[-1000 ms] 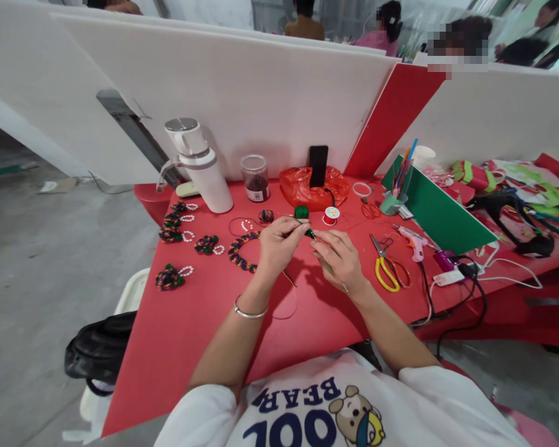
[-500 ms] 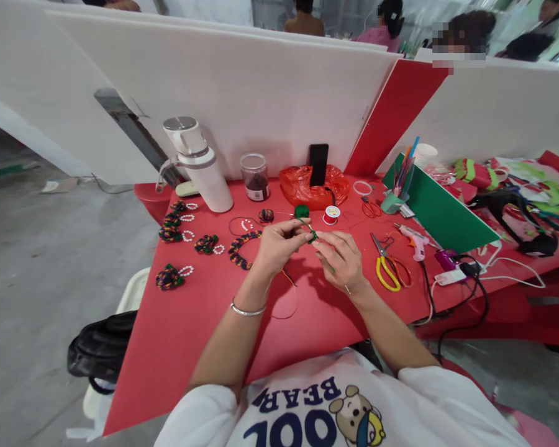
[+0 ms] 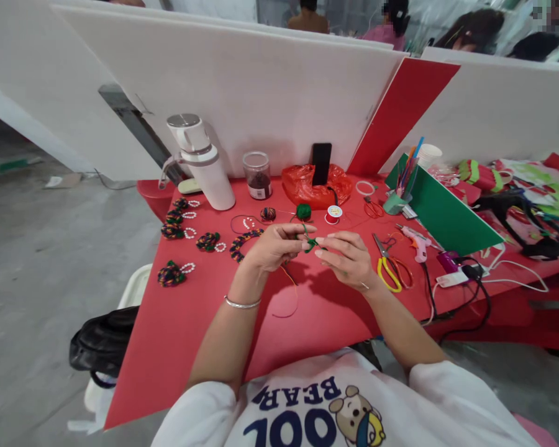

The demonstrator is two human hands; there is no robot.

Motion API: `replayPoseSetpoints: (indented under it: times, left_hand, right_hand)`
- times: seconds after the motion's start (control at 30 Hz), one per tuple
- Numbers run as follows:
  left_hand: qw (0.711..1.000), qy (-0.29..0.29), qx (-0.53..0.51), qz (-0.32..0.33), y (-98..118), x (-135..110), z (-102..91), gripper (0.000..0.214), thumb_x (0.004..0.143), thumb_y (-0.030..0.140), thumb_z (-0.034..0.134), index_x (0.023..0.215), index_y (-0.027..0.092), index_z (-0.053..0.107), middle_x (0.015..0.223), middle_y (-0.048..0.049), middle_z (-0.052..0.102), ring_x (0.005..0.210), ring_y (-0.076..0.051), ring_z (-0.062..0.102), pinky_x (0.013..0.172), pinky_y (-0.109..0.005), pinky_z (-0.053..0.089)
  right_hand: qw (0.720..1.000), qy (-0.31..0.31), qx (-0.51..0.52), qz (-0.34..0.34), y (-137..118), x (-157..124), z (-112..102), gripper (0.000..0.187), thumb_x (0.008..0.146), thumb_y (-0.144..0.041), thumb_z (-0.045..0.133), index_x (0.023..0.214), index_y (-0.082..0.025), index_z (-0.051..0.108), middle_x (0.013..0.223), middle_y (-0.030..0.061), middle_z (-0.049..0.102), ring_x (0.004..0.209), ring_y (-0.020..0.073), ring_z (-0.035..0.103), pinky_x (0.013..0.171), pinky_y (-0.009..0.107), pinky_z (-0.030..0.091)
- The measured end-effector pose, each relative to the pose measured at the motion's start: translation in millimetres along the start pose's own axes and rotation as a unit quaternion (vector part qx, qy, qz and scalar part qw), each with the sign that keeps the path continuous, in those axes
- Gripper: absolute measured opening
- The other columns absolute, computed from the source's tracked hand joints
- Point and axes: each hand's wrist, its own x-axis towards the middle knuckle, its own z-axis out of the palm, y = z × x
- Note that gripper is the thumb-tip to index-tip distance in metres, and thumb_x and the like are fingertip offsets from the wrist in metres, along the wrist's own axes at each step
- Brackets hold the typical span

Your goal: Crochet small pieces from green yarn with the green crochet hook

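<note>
My left hand and my right hand meet above the red table. Between their pinched fingertips is a short length of green cord. A thin orange thread trails from under my left hand down to the table. A ball of green cord lies just beyond my hands, beside a small red spool and a multicoloured ball. A silver bangle circles my left wrist.
Several multicoloured woven pieces with white bead loops lie at the left. A white flask, a jar, an orange bag and a phone stand at the back. Yellow scissors, a glue gun and cables lie right. People sit behind the partition.
Both hands have dropped a little toward me and the green cord between them has turned into a small loop. The view has shifted slightly right.
</note>
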Motion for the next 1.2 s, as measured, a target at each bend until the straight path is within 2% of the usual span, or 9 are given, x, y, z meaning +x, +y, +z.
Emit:
replayPoseSetpoints:
  times: [0.17,0.33,0.5,0.63,0.8,0.83,0.9,1.0,1.2]
  left_hand:
    - [0.991,0.007,0.123,0.050,1,-2,-5.2,0.034,0.062,0.019,0.084,0.095,0.010,0.081,0.067,-0.0011,0.065,0.058,-0.008,0.053,0.053,-0.020,0.039]
    - [0.989,-0.002,0.141,0.040,6,-8,-1.8,0.030,0.061,0.018,0.082,0.090,0.011,0.081,0.066,-0.0018,0.067,0.060,-0.010,0.055,0.056,-0.022,0.042]
    - [0.988,-0.021,0.147,0.038,10,-13,0.7,0.024,0.060,0.017,0.082,0.083,0.012,0.080,0.062,-0.0015,0.066,0.056,-0.009,0.053,0.054,-0.022,0.041]
    - [0.989,-0.027,0.142,0.042,11,-13,0.4,0.024,0.061,0.016,0.081,0.085,0.012,0.081,0.062,-0.0014,0.067,0.056,-0.009,0.053,0.054,-0.022,0.041]
    - [0.991,-0.024,0.112,0.074,4,-7,6.6,0.025,0.062,0.017,0.081,0.087,0.012,0.082,0.065,-0.0014,0.067,0.059,-0.009,0.054,0.057,-0.022,0.042]
    - [0.990,-0.022,0.108,0.083,2,-6,8.4,0.026,0.063,0.017,0.081,0.089,0.012,0.082,0.066,-0.0017,0.067,0.060,-0.009,0.054,0.058,-0.022,0.042]
    - [0.990,-0.024,0.103,0.089,-2,-4,11.2,0.029,0.064,0.019,0.082,0.093,0.013,0.083,0.069,-0.0027,0.069,0.063,-0.010,0.056,0.061,-0.022,0.044]
    - [0.990,-0.028,0.104,0.089,-5,-3,12.4,0.035,0.065,0.021,0.085,0.099,0.013,0.083,0.074,-0.0043,0.072,0.067,-0.011,0.058,0.064,-0.023,0.046]
    - [0.989,-0.027,0.132,0.059,3,-8,7.1,0.040,0.070,0.029,0.086,0.107,0.014,0.081,0.086,-0.0087,0.076,0.066,-0.011,0.060,0.057,-0.023,0.045]
  right_hand:
    - [0.986,-0.119,0.118,0.018,4,17,-26,0.027,0.096,-0.019,0.062,0.122,-0.025,0.068,0.126,0.0093,0.075,0.112,0.0238,0.065,0.095,0.046,0.059]
    - [0.951,-0.165,0.240,0.103,2,26,-41,0.020,0.100,-0.022,0.058,0.116,-0.024,0.069,0.126,0.0106,0.075,0.109,0.0218,0.064,0.094,0.043,0.057]
    - [0.893,-0.190,0.353,0.205,5,23,-49,0.019,0.102,-0.031,0.056,0.110,-0.024,0.072,0.123,0.0106,0.074,0.112,0.0219,0.068,0.098,0.041,0.055]
    - [0.819,-0.159,0.459,0.305,8,15,-44,0.021,0.101,-0.038,0.059,0.107,-0.024,0.072,0.121,0.0097,0.076,0.117,0.0252,0.070,0.106,0.047,0.053]
    - [0.746,-0.004,0.541,0.389,-6,5,-11,0.031,0.094,-0.054,0.065,0.098,-0.024,0.072,0.101,0.0073,0.079,0.096,0.0251,0.075,0.090,0.046,0.061]
    - [0.750,0.026,0.532,0.393,-10,3,-3,0.031,0.093,-0.055,0.065,0.099,-0.025,0.072,0.102,0.0072,0.078,0.094,0.0242,0.074,0.085,0.044,0.061]
    - [0.792,0.077,0.471,0.380,-20,1,8,0.028,0.095,-0.053,0.064,0.100,-0.027,0.073,0.105,0.0073,0.075,0.098,0.0234,0.071,0.085,0.042,0.060]
    - [0.854,0.090,0.376,0.348,-28,-1,13,0.023,0.098,-0.046,0.060,0.104,-0.029,0.075,0.110,0.0078,0.072,0.106,0.0236,0.067,0.093,0.042,0.056]
    - [0.889,0.046,0.338,0.306,-24,-1,-3,0.021,0.101,-0.039,0.058,0.110,-0.030,0.075,0.111,0.0072,0.072,0.109,0.0236,0.066,0.098,0.044,0.054]
